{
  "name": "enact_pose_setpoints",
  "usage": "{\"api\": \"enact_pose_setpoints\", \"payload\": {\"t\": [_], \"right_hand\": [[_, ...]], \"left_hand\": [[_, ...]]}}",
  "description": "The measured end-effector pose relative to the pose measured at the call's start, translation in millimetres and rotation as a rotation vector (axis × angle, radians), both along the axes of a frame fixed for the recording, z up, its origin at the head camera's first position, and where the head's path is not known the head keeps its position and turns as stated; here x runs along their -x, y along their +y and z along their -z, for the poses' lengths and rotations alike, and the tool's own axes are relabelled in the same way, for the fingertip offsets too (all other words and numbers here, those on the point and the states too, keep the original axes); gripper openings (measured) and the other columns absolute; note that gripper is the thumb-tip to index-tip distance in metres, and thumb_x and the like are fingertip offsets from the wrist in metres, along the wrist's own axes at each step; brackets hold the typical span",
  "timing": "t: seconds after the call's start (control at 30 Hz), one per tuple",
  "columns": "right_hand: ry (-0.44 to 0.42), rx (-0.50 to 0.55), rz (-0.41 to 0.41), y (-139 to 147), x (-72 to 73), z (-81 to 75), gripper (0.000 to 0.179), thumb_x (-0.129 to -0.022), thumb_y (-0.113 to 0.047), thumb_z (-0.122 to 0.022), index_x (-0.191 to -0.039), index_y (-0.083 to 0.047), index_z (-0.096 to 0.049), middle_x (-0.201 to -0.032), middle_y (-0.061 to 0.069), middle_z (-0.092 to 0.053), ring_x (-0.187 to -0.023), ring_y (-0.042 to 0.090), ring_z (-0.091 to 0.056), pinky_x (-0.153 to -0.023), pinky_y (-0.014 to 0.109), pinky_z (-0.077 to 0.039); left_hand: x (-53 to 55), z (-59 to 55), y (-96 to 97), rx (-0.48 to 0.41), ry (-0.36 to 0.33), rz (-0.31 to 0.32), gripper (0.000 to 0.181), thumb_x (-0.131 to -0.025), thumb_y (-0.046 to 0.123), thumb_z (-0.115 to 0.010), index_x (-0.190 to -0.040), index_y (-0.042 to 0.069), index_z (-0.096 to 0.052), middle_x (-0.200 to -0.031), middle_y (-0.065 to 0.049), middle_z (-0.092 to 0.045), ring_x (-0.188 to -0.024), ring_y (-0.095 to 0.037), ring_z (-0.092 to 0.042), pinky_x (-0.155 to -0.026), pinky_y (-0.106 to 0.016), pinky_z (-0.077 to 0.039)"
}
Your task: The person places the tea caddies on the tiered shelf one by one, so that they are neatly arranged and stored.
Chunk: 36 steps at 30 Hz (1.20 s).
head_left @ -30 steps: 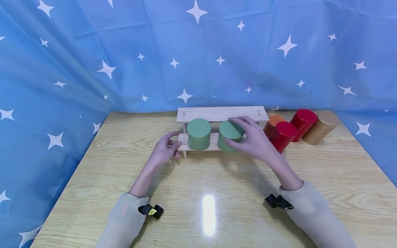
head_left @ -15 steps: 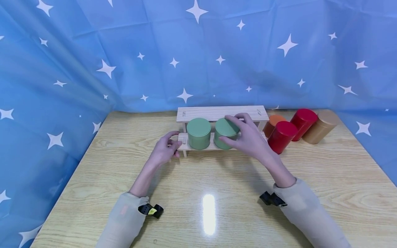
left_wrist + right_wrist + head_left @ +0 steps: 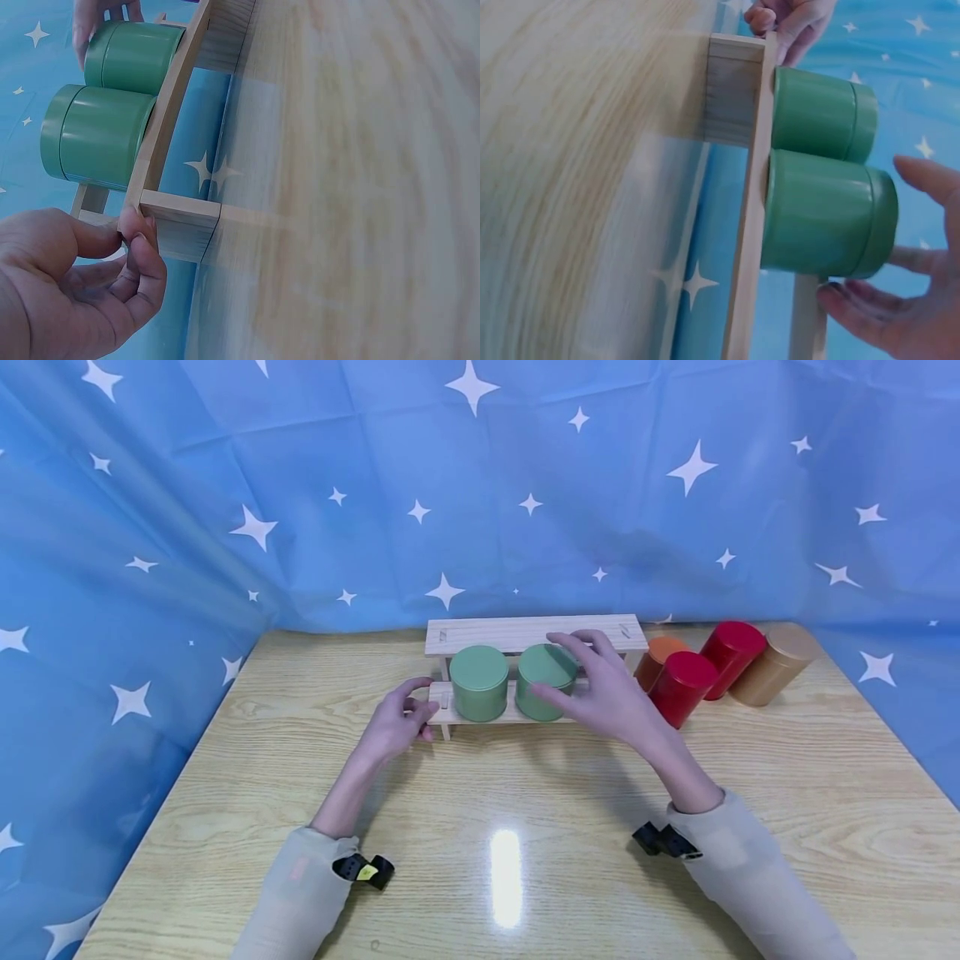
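Note:
Two green lidded tins [image 3: 480, 685] stand upright side by side on the lower step of a pale wooden two-step shelf [image 3: 532, 633]. My left hand [image 3: 400, 718] pinches the lower board's left end between thumb and fingers, as the left wrist view shows. Around the right-hand green tin [image 3: 825, 214] my right hand [image 3: 607, 693] is spread, with thumb and fingers loosely curved. In the right wrist view the thumb stands off the lid, and the other fingers lie beside the tin; whether they touch it I cannot tell.
Right of the shelf stand an orange tin [image 3: 660, 658], two red tins [image 3: 682, 687] and a gold tin [image 3: 774, 667], close together. A blue star-patterned cloth [image 3: 360, 468] hangs behind the wood-grain table [image 3: 420, 843]. Light glares off the tabletop near the front.
The right-hand green tin has moved left along the lower step, closer to the other one. My right hand moved with it, then its fingers loosened. The left hand keeps its place.

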State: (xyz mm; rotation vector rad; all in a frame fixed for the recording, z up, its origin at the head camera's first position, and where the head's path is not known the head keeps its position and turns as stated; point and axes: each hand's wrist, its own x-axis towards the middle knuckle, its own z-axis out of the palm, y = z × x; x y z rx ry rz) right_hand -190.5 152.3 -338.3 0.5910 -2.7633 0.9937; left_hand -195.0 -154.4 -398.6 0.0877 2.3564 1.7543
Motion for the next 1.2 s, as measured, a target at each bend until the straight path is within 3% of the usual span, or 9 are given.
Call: {"api": "enact_pose_setpoints", "payload": {"t": [0.2, 0.5, 0.8, 0.93, 1.03, 1.13, 1.2], "right_hand": [[0.032, 0.056, -0.007, 12, -0.6, -5.2, 0.069, -0.092, -0.041, -0.075, -0.149, -0.012, -0.049, -0.142, 0.017, -0.044, -0.111, 0.036, -0.061, -0.093, 0.056, -0.053], [0.140, 0.076, 0.023, 33, -2.9, -6.5, 0.060, -0.091, -0.027, -0.076, -0.144, -0.010, -0.055, -0.135, 0.016, -0.052, -0.111, 0.034, -0.057, -0.088, 0.059, -0.049], [0.204, 0.064, 0.046, 57, -8.6, -5.0, 0.057, -0.088, -0.020, -0.078, -0.140, -0.007, -0.058, -0.136, 0.015, -0.053, -0.107, 0.032, -0.059, -0.084, 0.051, -0.051], [0.230, 0.047, 0.064, 68, -11.0, -6.4, 0.057, -0.086, -0.017, -0.079, -0.138, -0.007, -0.059, -0.137, 0.016, -0.053, -0.108, 0.032, -0.058, -0.085, 0.037, -0.049], [0.225, 0.041, 0.079, 75, -12.6, -7.1, 0.057, -0.085, -0.015, -0.080, -0.138, -0.008, -0.060, -0.137, 0.017, -0.052, -0.109, 0.033, -0.056, -0.087, 0.040, -0.049], [0.216, 0.033, 0.100, 82, -13.7, -7.3, 0.057, -0.085, -0.014, -0.080, -0.138, -0.007, -0.060, -0.138, 0.017, -0.051, -0.110, 0.035, -0.055, -0.086, 0.054, -0.047], [0.217, 0.022, 0.109, 88, -14.2, -7.3, 0.057, -0.085, -0.014, -0.081, -0.138, -0.007, -0.060, -0.137, 0.018, -0.052, -0.113, 0.037, -0.053, -0.086, 0.056, -0.046]], "left_hand": [[-0.2, -1.1, 0.2, 0.015, 0.006, -0.002, 0.050, -0.105, 0.008, -0.056, -0.152, 0.003, -0.040, -0.094, -0.015, -0.060, -0.060, -0.016, -0.060, -0.061, -0.031, -0.055], [0.0, -0.5, 0.1, 0.029, 0.007, -0.002, 0.050, -0.105, 0.009, -0.056, -0.152, 0.002, -0.040, -0.094, -0.014, -0.060, -0.061, -0.018, -0.061, -0.060, -0.030, -0.055], [-0.7, -1.9, -1.5, 0.029, 0.003, -0.002, 0.051, -0.105, 0.009, -0.056, -0.153, 0.004, -0.039, -0.094, -0.014, -0.060, -0.061, -0.018, -0.060, -0.059, -0.030, -0.054], [0.0, -1.3, -1.9, 0.027, 0.003, 0.002, 0.051, -0.105, 0.010, -0.056, -0.153, 0.004, -0.039, -0.094, -0.015, -0.060, -0.062, -0.019, -0.061, -0.059, -0.031, -0.054], [0.6, 0.1, -1.9, 0.029, 0.009, 0.004, 0.051, -0.105, 0.010, -0.057, -0.152, 0.003, -0.039, -0.092, -0.016, -0.059, -0.062, -0.020, -0.061, -0.059, -0.030, -0.053], [1.4, 1.4, -1.8, 0.028, 0.009, 0.004, 0.051, -0.105, 0.010, -0.057, -0.152, 0.002, -0.039, -0.091, -0.016, -0.058, -0.061, -0.020, -0.061, -0.058, -0.030, -0.053], [1.6, 1.7, -1.6, 0.026, 0.009, 0.005, 0.051, -0.105, 0.010, -0.057, -0.152, 0.002, -0.039, -0.090, -0.014, -0.058, -0.061, -0.020, -0.061, -0.058, -0.030, -0.053]]}}
